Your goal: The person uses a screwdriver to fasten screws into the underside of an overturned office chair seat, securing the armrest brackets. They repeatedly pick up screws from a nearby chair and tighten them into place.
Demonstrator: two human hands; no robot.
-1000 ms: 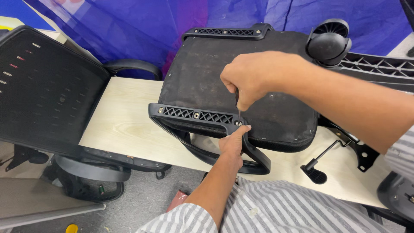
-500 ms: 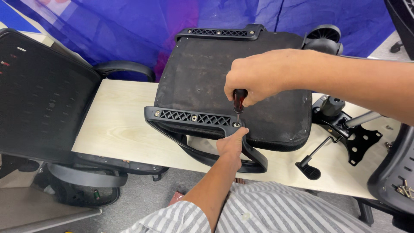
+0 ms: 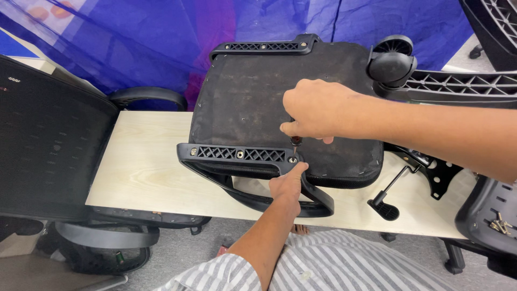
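My right hand (image 3: 318,110) fingers grip a screwdriver (image 3: 295,141) on the armrest bracket's (image 3: 239,155) end screw; left hand (image 3: 288,183) fingers steady it below; other screws look seated.

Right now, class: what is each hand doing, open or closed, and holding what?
Left hand: fingers pressed on the near armrest, steadying it, not gripping.
Right hand: closed on a screwdriver set at a screw in that armrest.
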